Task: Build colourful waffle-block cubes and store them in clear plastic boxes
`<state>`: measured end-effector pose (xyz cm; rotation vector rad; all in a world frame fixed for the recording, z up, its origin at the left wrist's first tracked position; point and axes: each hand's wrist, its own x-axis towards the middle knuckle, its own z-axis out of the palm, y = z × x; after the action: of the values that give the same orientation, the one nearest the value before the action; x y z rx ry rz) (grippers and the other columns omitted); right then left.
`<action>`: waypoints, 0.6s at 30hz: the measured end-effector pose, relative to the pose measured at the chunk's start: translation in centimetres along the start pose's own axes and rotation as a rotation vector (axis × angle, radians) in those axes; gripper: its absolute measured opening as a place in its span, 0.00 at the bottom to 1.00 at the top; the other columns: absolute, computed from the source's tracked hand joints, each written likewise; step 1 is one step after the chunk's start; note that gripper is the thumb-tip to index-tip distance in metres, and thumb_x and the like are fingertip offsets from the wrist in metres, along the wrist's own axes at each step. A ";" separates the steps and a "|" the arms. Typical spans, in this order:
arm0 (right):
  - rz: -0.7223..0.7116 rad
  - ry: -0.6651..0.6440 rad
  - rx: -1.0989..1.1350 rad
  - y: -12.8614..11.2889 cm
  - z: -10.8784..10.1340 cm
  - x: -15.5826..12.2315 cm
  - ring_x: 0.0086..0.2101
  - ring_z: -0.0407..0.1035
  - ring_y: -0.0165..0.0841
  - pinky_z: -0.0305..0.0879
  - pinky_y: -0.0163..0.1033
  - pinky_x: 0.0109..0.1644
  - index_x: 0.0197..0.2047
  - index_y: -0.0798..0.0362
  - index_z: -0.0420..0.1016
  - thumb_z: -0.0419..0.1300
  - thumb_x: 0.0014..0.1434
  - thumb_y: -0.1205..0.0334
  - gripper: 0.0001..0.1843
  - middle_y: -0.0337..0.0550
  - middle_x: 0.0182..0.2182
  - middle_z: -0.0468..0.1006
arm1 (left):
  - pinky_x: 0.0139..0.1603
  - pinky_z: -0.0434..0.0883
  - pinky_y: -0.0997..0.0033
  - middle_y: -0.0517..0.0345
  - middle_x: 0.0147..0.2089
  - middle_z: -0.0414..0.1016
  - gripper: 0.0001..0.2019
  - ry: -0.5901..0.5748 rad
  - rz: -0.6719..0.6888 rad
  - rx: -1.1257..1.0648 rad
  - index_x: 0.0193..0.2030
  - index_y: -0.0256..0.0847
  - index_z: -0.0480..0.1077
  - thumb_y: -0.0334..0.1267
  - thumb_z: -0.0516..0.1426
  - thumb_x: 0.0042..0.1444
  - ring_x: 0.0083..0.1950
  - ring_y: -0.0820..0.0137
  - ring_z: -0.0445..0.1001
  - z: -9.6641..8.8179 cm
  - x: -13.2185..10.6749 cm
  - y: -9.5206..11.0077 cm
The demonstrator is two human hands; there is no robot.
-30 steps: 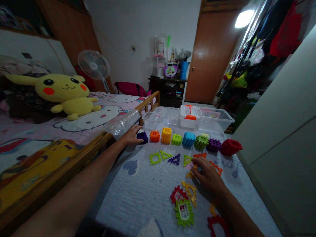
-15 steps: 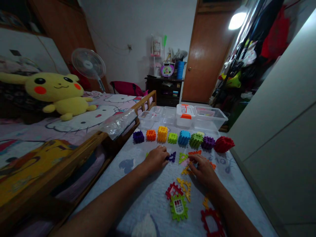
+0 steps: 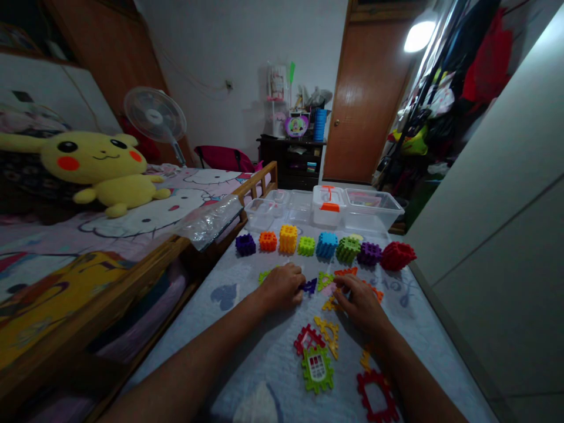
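Note:
My left hand (image 3: 284, 286) rests on the cloth, its fingers closed over a purple triangular building piece (image 3: 311, 286) that sticks out at the fingertips. Part of a green piece (image 3: 263, 276) shows behind that hand. My right hand (image 3: 360, 298) lies over a loose group of pieces, thumb and fingers bent but apart. By its fingertips are a lime triangular piece (image 3: 325, 281), an orange piece (image 3: 346, 271) and a yellow piece (image 3: 329, 304); the palm hides others. Closer to me lie a yellow triangle (image 3: 333, 341), a red piece (image 3: 303, 339) and a green window piece (image 3: 329, 376).
Stacks of same-coloured pieces stand in a row, from a purple stack (image 3: 245, 245) to a red stack (image 3: 398, 256). Behind are clear plastic boxes (image 3: 374, 218) and a lidded box (image 3: 326, 216). A red frame piece (image 3: 362, 390) lies by my right forearm. A wooden bed rail (image 3: 132, 288) borders the left.
My left hand has shifted slightly and covers more of the purple piece, while more green shows behind it. My right hand stays nearly in place. The view has moved a little.

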<state>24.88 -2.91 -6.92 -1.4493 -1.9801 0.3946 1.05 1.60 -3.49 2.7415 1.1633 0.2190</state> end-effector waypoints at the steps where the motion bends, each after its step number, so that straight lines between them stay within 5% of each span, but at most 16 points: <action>1: 0.001 -0.004 0.000 -0.1 0.0 0.0 0.37 0.70 0.37 0.67 0.44 0.43 0.43 0.53 0.75 0.55 0.59 0.63 0.11 0.47 0.38 0.78 | 0.47 0.69 0.65 0.51 0.40 0.76 0.09 0.010 -0.006 -0.026 0.39 0.42 0.75 0.33 0.56 0.52 0.46 0.61 0.71 0.1 -0.2 0.1; 7: -0.006 -0.025 0.006 -0.3 -0.2 0.1 0.35 0.70 0.36 0.67 0.43 0.40 0.42 0.53 0.74 0.54 0.59 0.63 0.10 0.46 0.37 0.77 | 0.40 0.67 0.70 0.55 0.35 0.79 0.11 -0.024 -0.150 -0.227 0.37 0.41 0.77 0.32 0.53 0.52 0.38 0.66 0.75 0.0 -0.6 0.0; 10: -0.002 -0.016 0.014 -0.3 -0.2 0.1 0.33 0.70 0.35 0.67 0.41 0.38 0.41 0.53 0.75 0.54 0.59 0.63 0.10 0.46 0.35 0.77 | 0.36 0.66 0.72 0.58 0.33 0.79 0.13 -0.041 -0.228 -0.328 0.45 0.42 0.75 0.32 0.54 0.54 0.35 0.67 0.76 0.0 -0.9 0.1; 13: -0.005 -0.013 0.026 -0.2 -0.1 0.2 0.32 0.69 0.34 0.67 0.41 0.37 0.40 0.53 0.75 0.54 0.59 0.62 0.10 0.45 0.34 0.77 | 0.38 0.67 0.71 0.57 0.34 0.79 0.13 -0.004 -0.312 -0.262 0.48 0.43 0.72 0.39 0.56 0.56 0.38 0.65 0.77 0.0 -1.5 0.6; 18: -0.009 -0.029 0.023 -0.1 -0.1 0.1 0.32 0.69 0.34 0.66 0.40 0.37 0.41 0.53 0.75 0.54 0.60 0.63 0.10 0.45 0.35 0.77 | 0.40 0.68 0.67 0.53 0.40 0.79 0.12 -0.028 -0.398 -0.073 0.38 0.43 0.71 0.47 0.61 0.51 0.43 0.60 0.76 0.2 -2.3 1.7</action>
<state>24.86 -2.86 -6.78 -1.4278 -1.9984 0.4353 0.73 -1.22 -3.53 2.3779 1.6215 0.1678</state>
